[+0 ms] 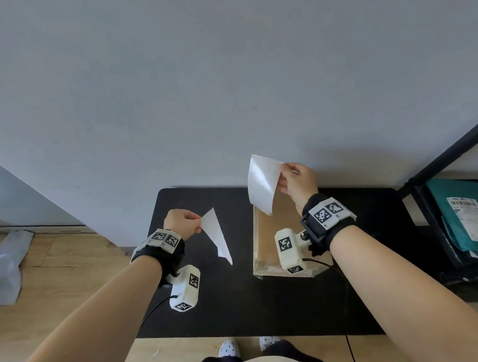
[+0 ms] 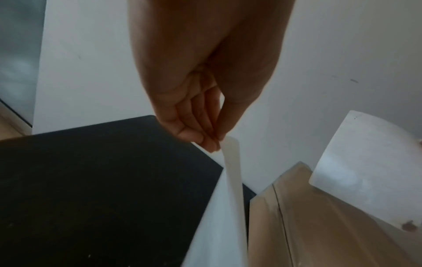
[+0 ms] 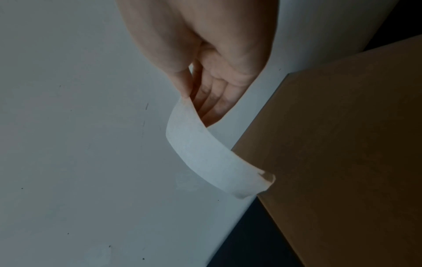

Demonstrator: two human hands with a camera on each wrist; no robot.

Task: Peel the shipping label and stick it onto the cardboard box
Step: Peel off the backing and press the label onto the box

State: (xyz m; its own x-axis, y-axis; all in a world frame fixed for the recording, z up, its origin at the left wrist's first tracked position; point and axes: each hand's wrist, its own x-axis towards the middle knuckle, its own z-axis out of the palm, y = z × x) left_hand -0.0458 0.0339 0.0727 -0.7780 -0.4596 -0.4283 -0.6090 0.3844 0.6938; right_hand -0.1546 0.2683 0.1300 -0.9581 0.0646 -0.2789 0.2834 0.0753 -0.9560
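Note:
Two white sheets are apart, one in each hand. My right hand (image 1: 297,181) pinches the shipping label (image 1: 262,182) by its upper right corner, and it hangs curled over the far left part of the cardboard box (image 1: 267,242). In the right wrist view the thumb and fingers (image 3: 205,101) nip the label (image 3: 205,153) beside the box (image 3: 342,144). My left hand (image 1: 183,223) pinches the backing sheet (image 1: 216,235) in the air over the black mat (image 1: 263,301), left of the box. The left wrist view shows the fingertips (image 2: 205,140) on the backing sheet (image 2: 228,198), with the box (image 2: 319,225) and label (image 2: 365,171) to the right.
The box lies flat on the black mat on a wooden floor, close to a grey wall. A black shelf frame (image 1: 448,152) at the right holds teal mailers (image 1: 464,219) with printed labels. A clear plastic bag (image 1: 7,264) lies on the floor at the left.

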